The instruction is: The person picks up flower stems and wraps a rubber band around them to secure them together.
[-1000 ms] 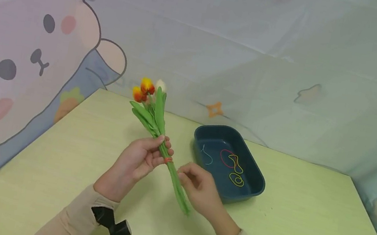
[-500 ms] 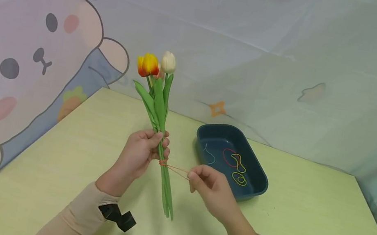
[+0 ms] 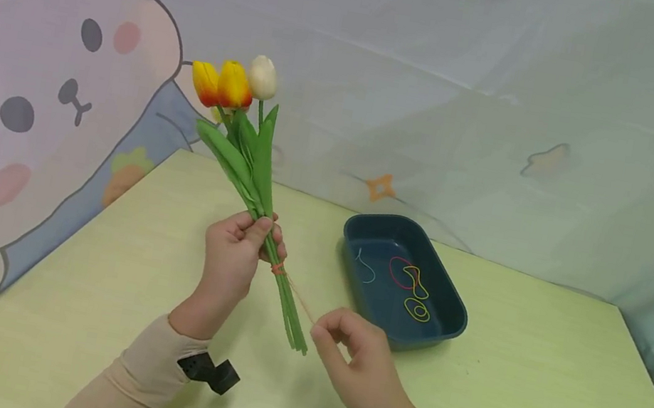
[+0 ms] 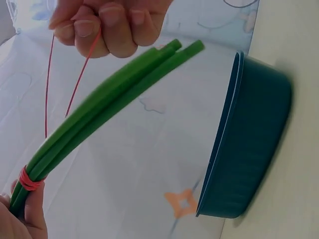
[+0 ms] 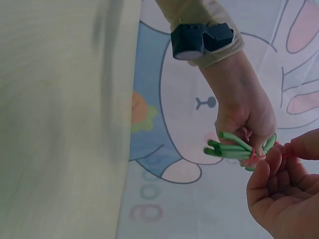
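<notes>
My left hand grips a bunch of artificial tulips by the stems, blooms up and leaning left. Yellow-and-red blooms and a white one top the bunch. Just below the left fingers, a red rubber band is wound around the green stems. One loop of it stretches away from the stems to my right hand, whose thumb and fingers pinch its end. In the left wrist view, two taut strands run up to the right hand's fingers. The right wrist view shows the stem ends pointing left.
A dark blue tray stands on the pale table behind the right hand. Several loose rubber bands, yellow, red and light blue, lie in it. A printed cloth backdrop hangs behind the table.
The left hand has raised the tulips, which now lean further left. The right hand, beside the stems a second ago, has drawn the rubber band out to the right and downward.
</notes>
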Available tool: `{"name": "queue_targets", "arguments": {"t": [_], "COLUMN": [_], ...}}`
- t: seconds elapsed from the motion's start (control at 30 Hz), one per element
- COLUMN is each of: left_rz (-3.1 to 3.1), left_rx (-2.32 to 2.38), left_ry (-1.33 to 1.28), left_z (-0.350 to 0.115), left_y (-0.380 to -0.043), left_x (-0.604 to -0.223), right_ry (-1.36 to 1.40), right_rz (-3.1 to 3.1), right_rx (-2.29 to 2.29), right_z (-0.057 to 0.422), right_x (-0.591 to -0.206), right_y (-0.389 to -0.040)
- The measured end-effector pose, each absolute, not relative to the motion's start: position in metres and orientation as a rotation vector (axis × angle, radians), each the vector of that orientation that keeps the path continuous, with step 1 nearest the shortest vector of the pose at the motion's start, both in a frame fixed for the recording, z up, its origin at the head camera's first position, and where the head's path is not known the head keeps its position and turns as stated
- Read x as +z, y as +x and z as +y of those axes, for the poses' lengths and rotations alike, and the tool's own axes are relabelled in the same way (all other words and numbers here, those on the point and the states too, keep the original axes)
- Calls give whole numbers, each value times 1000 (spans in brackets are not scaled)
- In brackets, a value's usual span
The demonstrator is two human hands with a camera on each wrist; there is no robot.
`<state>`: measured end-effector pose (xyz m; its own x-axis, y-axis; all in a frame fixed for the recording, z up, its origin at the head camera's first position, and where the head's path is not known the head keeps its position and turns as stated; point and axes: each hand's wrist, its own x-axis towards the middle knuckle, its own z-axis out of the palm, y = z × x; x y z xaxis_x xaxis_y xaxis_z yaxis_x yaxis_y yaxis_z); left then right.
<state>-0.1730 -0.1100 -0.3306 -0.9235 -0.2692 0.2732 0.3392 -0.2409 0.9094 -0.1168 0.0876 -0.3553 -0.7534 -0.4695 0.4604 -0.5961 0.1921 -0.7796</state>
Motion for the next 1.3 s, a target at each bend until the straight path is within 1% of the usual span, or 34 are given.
{"name": "queue_targets", "arguments": {"t": [0.17,0.57,0.87,1.3], "left_rz": [-1563,-1540,-1502,-1536], "left_rx": [-2153,-2097,-2181,-2151], "left_ry": [-119,-157,-19,111], "left_z": [-111,-108,-108,-106], "left_y": [-173,-172,-175,-175], "left_x": [-332,-332,-333,-336], "right_ry": [1107,1164,1131,1048], "right_rz": [-2198,-2023,-1962,-1875], "right_rx": [1393,1148,1057,851], "right_z": [79,76,75,63], "right_x": [-363,-377,-381,-381], "right_y": [-110,-105,-101,-99]}}
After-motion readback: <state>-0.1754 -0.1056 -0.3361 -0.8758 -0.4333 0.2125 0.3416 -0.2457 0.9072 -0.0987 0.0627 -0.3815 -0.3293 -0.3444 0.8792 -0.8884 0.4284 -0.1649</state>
